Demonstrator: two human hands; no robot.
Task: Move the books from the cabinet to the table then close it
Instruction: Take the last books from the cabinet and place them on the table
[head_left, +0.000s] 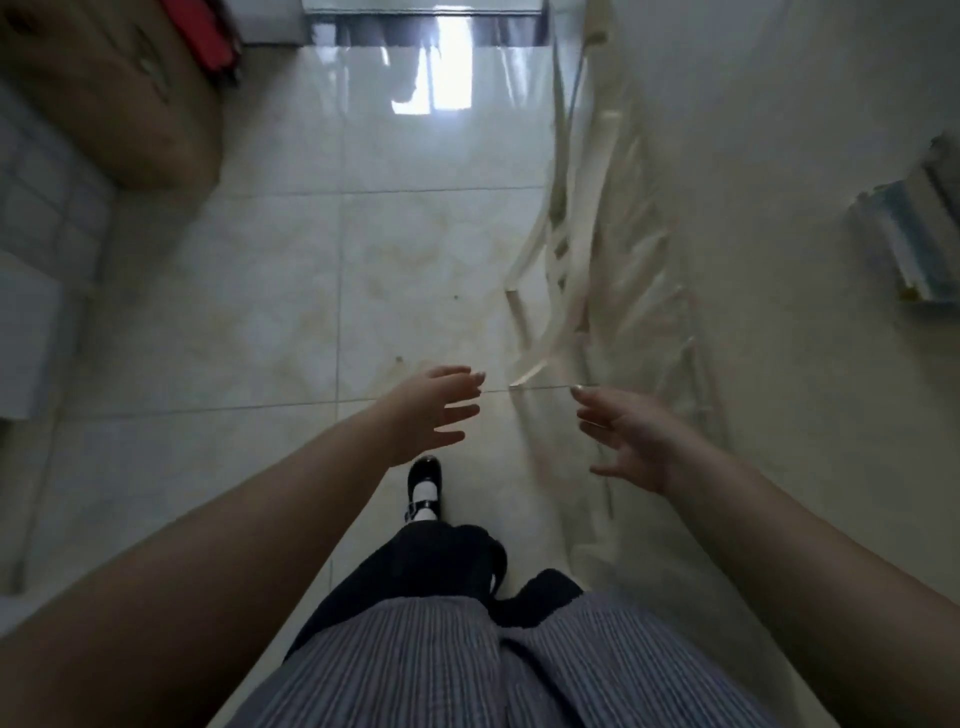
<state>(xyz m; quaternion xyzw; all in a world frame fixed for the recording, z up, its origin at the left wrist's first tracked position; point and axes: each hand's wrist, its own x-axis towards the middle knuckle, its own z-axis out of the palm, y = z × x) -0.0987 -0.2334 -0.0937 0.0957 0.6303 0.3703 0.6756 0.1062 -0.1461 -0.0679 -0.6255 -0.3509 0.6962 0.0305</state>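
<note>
A small stack of books (917, 244) with pale blue and white covers lies on the cream table top (779, 182) at the right edge of the view. My left hand (439, 410) is held out over the tiled floor, fingers spread and straight, holding nothing. My right hand (623, 431) hovers beside the table's near edge, fingers spread too, with nothing in it. The two hands face each other with a gap between them. No cabinet can be made out for certain; the picture is blurred.
A pale chair frame (561, 249) stands tucked against the table's left edge. A brown cardboard box (130, 93) sits at the upper left with something red (218, 36) behind it. White furniture (31, 322) lines the left edge. My shoe (426, 488) is on the glossy tiles.
</note>
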